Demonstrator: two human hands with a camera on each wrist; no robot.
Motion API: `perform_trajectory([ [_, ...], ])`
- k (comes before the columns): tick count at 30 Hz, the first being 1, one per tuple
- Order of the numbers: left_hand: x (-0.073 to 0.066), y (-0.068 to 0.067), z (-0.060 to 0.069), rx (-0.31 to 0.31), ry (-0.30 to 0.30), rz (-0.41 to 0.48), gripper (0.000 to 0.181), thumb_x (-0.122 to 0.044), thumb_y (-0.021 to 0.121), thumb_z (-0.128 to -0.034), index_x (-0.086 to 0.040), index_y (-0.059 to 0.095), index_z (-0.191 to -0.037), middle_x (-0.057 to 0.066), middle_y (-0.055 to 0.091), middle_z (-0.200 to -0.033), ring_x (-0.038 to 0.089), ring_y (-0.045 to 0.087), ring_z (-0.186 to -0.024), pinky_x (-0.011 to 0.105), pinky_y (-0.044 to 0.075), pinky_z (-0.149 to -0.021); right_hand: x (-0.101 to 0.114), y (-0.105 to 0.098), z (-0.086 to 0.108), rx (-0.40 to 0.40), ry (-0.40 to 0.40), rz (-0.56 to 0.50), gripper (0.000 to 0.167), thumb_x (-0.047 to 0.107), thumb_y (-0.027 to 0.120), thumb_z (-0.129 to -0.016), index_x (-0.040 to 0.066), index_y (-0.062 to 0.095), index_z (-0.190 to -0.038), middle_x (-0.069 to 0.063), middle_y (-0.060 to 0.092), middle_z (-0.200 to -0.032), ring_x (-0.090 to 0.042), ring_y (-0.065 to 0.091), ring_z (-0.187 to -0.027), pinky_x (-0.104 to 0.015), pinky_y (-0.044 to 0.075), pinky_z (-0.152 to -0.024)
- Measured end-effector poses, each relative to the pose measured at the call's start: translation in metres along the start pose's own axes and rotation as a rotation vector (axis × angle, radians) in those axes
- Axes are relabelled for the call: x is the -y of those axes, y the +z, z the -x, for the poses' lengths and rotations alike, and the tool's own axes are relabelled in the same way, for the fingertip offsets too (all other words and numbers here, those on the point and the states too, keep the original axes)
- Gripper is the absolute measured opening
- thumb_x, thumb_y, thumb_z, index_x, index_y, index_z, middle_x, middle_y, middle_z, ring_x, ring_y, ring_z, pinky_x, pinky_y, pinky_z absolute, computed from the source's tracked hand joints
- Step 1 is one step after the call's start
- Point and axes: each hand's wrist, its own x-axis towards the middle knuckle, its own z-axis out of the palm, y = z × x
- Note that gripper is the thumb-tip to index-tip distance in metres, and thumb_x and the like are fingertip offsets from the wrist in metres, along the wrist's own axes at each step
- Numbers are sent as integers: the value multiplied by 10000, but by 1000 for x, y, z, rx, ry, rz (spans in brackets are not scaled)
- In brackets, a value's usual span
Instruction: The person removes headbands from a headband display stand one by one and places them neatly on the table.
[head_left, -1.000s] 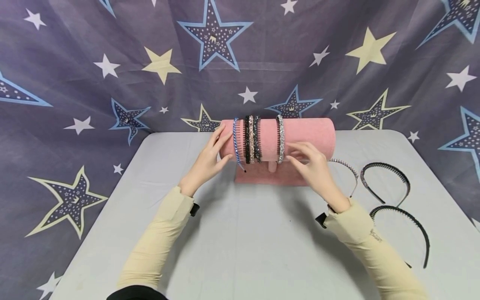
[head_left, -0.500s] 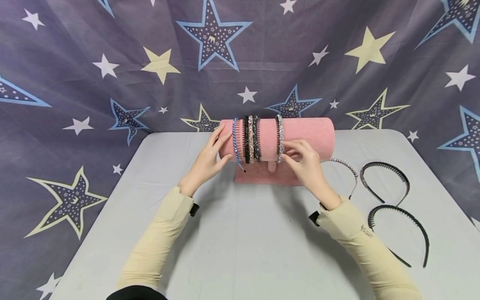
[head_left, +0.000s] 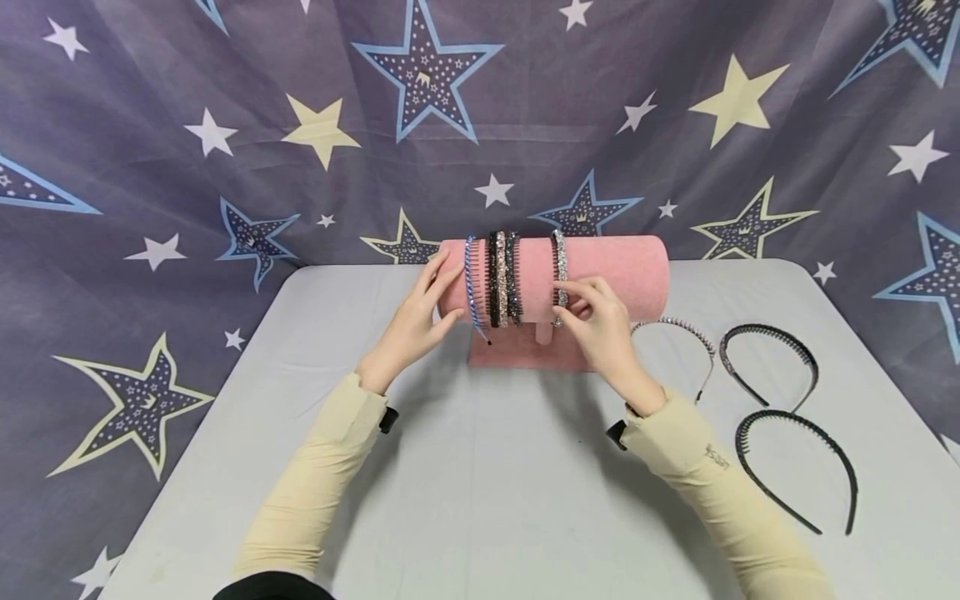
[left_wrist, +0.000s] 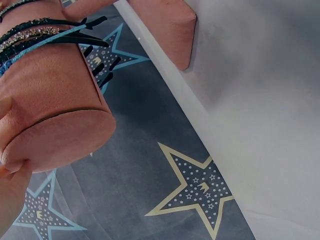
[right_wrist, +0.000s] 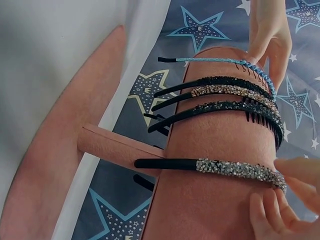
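Observation:
A pink roll-shaped headband stand (head_left: 615, 262) carries several headbands around it. My left hand (head_left: 408, 333) grips the roll's left end, beside a blue twisted headband (head_left: 470, 279). Close to that sit a black headband (head_left: 493, 279), a rose-gold glittery one (head_left: 502, 279) and a dark sparkly one (head_left: 513, 271). Farther right, apart from these, is a silver glittery headband (right_wrist: 225, 168). My right hand (head_left: 606, 329) pinches its front between thumb and fingers. In the left wrist view, fingertips touch the flat round end of the roll.
On the white-covered table (head_left: 465, 500), to the right, lie a beaded headband (head_left: 697, 332), a black toothed one (head_left: 814, 367) and another black one (head_left: 853, 483). The stand's pink base (head_left: 510, 354) rests on the table. A starry curtain (head_left: 262, 167) hangs behind.
My right hand has moved left along the roll, from just beside the silver headband onto it. The left hand has stayed at the roll's end.

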Motion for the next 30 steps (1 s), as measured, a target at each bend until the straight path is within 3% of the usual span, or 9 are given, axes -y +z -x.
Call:
perform_trajectory([
  [11, -1, 0, 0, -5, 6, -6, 606, -52, 646, -781, -27, 381, -1325, 181, 230, -1416, 285, 262, -1285, 371, 293, -1042, -2, 3, 0, -39, -57, 88, 227, -39, 662, -736, 6, 667, -959, -108, 553, -754, -162, 561, -639, -251, 510, -578],
  [30, -1, 0, -1, -13, 15, -1, 601, -40, 650, -775, -14, 389, -1316, 195, 240, -1407, 282, 247, -1293, 365, 275, -1053, -8, -4, 4, -90, -62, 91, 213, -15, 667, -745, 9, 669, -957, -104, 578, -735, -180, 598, -650, -263, 533, -588],
])
